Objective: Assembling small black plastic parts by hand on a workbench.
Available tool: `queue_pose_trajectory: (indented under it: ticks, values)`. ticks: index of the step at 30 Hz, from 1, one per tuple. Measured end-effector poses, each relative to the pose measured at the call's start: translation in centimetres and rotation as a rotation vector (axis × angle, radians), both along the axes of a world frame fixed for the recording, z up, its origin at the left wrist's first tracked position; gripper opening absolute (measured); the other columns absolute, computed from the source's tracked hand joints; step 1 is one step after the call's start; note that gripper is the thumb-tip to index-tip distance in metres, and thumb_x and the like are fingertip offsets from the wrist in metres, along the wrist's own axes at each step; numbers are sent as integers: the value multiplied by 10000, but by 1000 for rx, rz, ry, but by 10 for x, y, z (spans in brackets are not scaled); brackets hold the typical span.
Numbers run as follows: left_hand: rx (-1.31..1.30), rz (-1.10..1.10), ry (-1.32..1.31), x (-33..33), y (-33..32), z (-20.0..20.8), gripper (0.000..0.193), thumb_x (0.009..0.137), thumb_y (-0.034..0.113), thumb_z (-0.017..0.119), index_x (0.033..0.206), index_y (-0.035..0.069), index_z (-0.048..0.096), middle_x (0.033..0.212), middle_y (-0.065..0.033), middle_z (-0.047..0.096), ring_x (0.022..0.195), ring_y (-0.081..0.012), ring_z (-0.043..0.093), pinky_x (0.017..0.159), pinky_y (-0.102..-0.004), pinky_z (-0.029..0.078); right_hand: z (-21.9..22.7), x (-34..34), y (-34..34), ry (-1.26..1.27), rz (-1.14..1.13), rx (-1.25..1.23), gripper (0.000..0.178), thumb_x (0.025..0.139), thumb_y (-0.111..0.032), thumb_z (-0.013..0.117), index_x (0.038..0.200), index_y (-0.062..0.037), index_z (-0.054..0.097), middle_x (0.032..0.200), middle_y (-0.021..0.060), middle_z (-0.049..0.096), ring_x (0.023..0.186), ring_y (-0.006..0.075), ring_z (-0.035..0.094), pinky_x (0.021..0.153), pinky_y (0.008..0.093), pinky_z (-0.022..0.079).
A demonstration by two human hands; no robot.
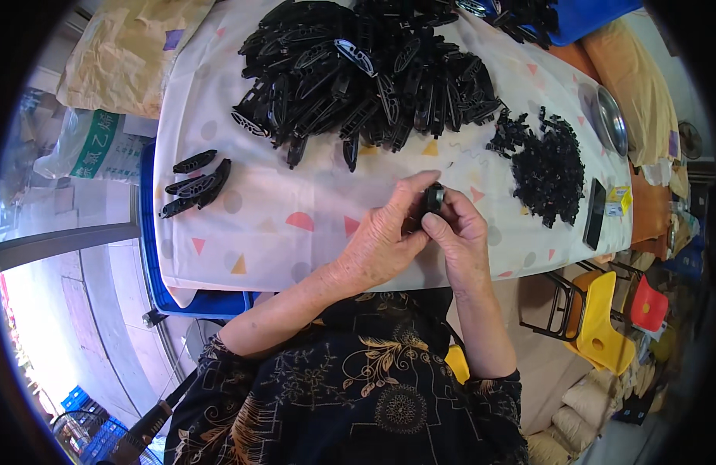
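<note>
Both my hands meet over the near part of the table, closed around one black plastic part [433, 198]. My left hand [385, 236] grips it from the left, fingers reaching over its far end. From the right, my right hand [461, 236] pinches it with thumb and fingers. Much of the part is hidden by my fingers. Beyond my hands lies a large heap of long black plastic parts [319, 85]. To the right is a pile of small black plastic pieces [548, 167]. Several long black parts [195, 184] lie apart at the left.
The table [296, 248] has a white patterned cloth. At its right end are a dark phone-like slab [595, 213], a small yellow box [620, 201] and a round metal tray [610, 120]. A yellow chair [602, 329] stands right; a blue crate [207, 302] shows under the left edge.
</note>
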State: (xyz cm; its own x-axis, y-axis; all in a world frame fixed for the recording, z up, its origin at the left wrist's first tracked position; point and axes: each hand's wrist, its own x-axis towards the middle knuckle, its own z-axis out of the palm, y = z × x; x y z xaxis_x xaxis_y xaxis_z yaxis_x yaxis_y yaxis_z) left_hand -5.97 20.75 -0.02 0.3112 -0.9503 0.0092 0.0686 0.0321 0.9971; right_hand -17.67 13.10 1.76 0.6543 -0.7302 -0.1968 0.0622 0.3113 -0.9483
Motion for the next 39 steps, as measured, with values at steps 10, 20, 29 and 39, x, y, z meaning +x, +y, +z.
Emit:
queue_pose_trajectory:
  ticks: [10, 20, 29, 39]
  values:
    - [14, -139, -369, 16, 23, 25, 436, 816, 4, 603, 1222, 103, 479, 973, -167, 648, 921, -310, 657, 765, -352, 518, -10, -23, -1, -11, 176, 56, 213, 846, -74, 657, 1046, -24, 601, 966, -6, 613, 881, 77, 549, 799, 230, 438]
    - [289, 65, -1396, 100, 66, 61, 241, 759, 37, 633, 995, 66, 600, 899, -118, 573, 831, -305, 570, 719, -401, 457, -10, -55, -135, 837, -161, -1545, 231, 740, -104, 684, 962, -104, 621, 892, 30, 550, 877, 240, 500, 742, 366, 380]
    - [204, 147, -1361, 89, -41, 39, 282, 775, 116, 658, 1023, 68, 534, 897, -125, 543, 856, -309, 594, 688, -411, 499, -17, -39, -150, 804, -29, -1665, 238, 756, -100, 677, 985, -109, 611, 835, 47, 551, 817, 222, 511, 718, 343, 391]
    - [191, 171, -1303, 104, -40, 23, 245, 775, -7, 572, 1003, 55, 504, 920, -158, 515, 813, -372, 596, 669, -437, 499, -3, -33, -100, 61, -126, -132, 152, 870, -85, 625, 1013, -44, 593, 838, 78, 666, 708, 136, 613, 647, 245, 475]
